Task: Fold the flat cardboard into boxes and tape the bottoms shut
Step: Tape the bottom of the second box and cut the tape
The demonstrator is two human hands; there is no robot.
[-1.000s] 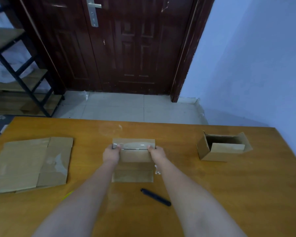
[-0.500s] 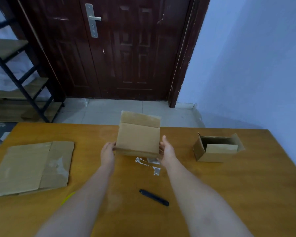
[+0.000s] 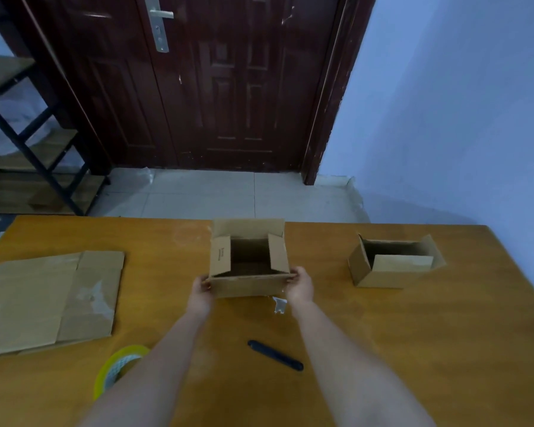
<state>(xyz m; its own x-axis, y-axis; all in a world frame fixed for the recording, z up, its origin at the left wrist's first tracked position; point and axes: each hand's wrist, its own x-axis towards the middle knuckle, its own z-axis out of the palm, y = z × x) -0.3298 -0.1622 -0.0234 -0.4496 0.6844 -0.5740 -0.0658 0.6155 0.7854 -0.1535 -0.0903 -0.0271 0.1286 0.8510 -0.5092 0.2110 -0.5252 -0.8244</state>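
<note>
A small brown cardboard box stands upright at the middle of the wooden table, its top flaps open and its inside dark. My left hand grips its near left corner and my right hand grips its near right corner. A second folded box stands open at the right. A pile of flat cardboard lies at the left. A yellow-rimmed tape roll sits near my left forearm, partly hidden by it.
A black cutter lies on the table between my forearms. A scrap of clear tape lies just in front of the held box. Beyond the table are a tiled floor, a dark door and a shelf frame at the left.
The box was bottom-up under my hands; I lifted it, turned it over and set it upright with its open top facing up. The tape scrap now shows on the table.
</note>
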